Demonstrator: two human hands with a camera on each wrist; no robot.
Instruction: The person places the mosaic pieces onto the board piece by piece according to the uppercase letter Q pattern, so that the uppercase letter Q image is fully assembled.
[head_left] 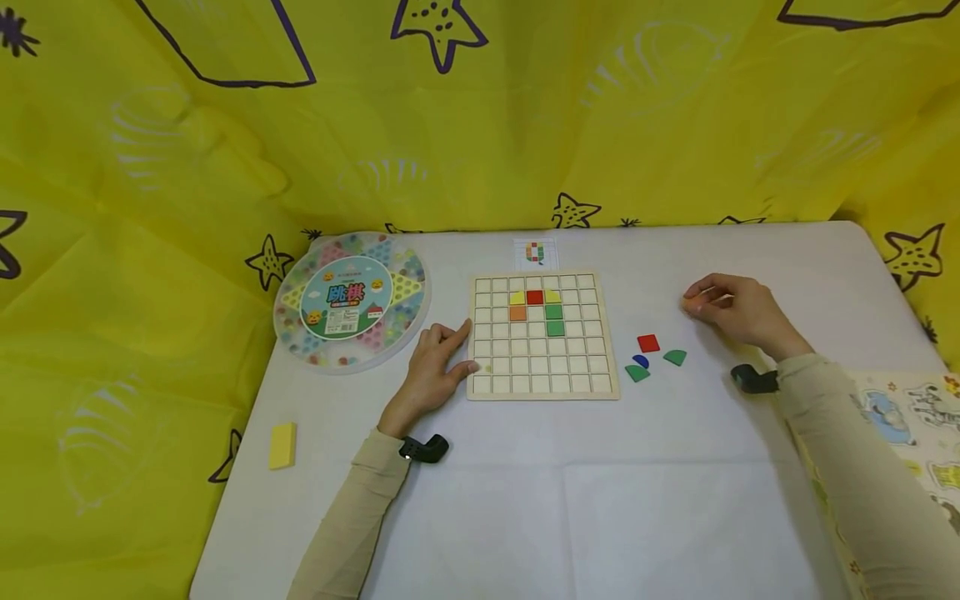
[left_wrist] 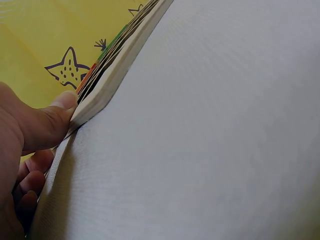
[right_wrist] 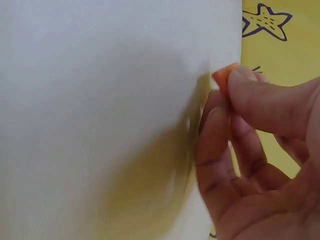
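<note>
Pale wood board [head_left: 540, 348] lying on the white tablecloth [head_left: 480, 517], with six coloured tiles [head_left: 534, 297] sitting in its squares, going by the head view. The person's left hand [head_left: 433, 367] is at its left edge, thumb and index spread apart and just touching it. The right hand [head_left: 738, 312] is well off to the right, fingertips pinched together. Loose between the two: a red square [head_left: 648, 342], two green wedges [head_left: 675, 357] and a little blue piece [head_left: 640, 362]. There's a small picture card [head_left: 536, 253] just past the board's far edge, and a round game box [head_left: 408, 340] over on the left.

Left wrist view: thumb laid on the board's edge, other fingers loosely bent.

Right wrist view: thumb and fingers nipping a little orange piece [right_wrist: 223, 77] over the cloth.
</note>
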